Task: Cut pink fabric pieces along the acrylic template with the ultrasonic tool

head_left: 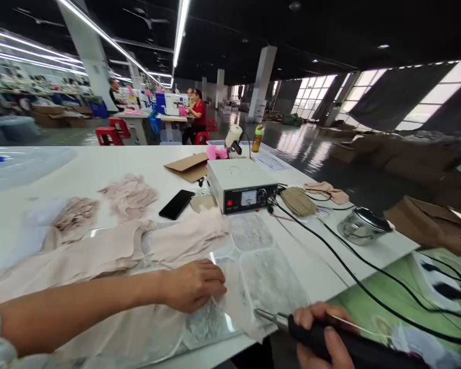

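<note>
My left hand (194,284) lies with curled fingers on a thin piece of lace fabric (215,318) over a clear plate at the table's near edge, pressing it down. My right hand (322,333) grips a black handheld tool (330,338). Its metal tip (263,314) points left at the fabric's edge, close to my left fingers. A black cable (330,251) runs from the tool to a white control box (242,192) with a dial and meter. Pale pink fabric pieces (138,246) lie just beyond my left hand.
A black phone (176,204), more pink fabric piles (128,195), cardboard (188,166), a tan mask-like piece (298,201) and a metal lidded pot (363,225) are on the white table (80,169). Seated people work at sewing machines far back. Cardboard boxes stand at right.
</note>
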The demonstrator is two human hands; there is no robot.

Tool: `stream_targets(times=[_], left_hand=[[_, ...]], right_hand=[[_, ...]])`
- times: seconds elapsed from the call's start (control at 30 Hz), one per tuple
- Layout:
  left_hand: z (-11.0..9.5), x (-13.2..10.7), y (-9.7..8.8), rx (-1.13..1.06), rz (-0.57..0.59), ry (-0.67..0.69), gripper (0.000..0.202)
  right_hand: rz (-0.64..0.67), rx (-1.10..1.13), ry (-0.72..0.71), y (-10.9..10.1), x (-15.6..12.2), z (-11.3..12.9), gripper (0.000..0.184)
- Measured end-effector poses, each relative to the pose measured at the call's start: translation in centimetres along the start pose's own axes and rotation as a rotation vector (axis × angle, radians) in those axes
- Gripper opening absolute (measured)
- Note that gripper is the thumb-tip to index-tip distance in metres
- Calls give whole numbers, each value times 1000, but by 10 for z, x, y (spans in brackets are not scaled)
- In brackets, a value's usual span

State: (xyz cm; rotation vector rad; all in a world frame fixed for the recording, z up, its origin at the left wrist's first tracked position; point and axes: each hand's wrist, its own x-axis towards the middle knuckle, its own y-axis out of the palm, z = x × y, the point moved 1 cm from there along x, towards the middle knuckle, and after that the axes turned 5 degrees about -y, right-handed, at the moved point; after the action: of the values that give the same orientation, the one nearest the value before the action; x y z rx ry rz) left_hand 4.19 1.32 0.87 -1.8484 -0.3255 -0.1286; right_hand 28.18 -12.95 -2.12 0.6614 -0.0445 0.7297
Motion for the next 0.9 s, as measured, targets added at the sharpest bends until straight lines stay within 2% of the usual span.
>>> stream_targets(times=[0.1, 0.2, 0.3, 0.43, 0.5, 0.6, 0.9], left_hand=[[-8, 6, 18, 64, -35, -133, 40], [-11, 9, 29, 63, 32, -44, 39], [-6, 7, 24, -11, 81, 70, 32], [2, 1, 18, 38, -17, -92, 39], [4, -2, 22, 92, -5, -147, 44], [5, -6, 29, 117, 64, -148, 49], [5, -6, 28, 86, 105, -185, 53]], right_hand=[[-35, 41, -37, 18, -5, 5, 11], [-62, 57, -49, 25, -6, 9, 10], [-85, 72, -56, 21, -4, 10, 10], [-114, 93, -72, 17, 0, 0, 11], [-112, 103, -85, 20, 2, -8, 12], [-100, 106, -87, 27, 6, -20, 12], [-24, 107, -44, 44, 9, -33, 10]])
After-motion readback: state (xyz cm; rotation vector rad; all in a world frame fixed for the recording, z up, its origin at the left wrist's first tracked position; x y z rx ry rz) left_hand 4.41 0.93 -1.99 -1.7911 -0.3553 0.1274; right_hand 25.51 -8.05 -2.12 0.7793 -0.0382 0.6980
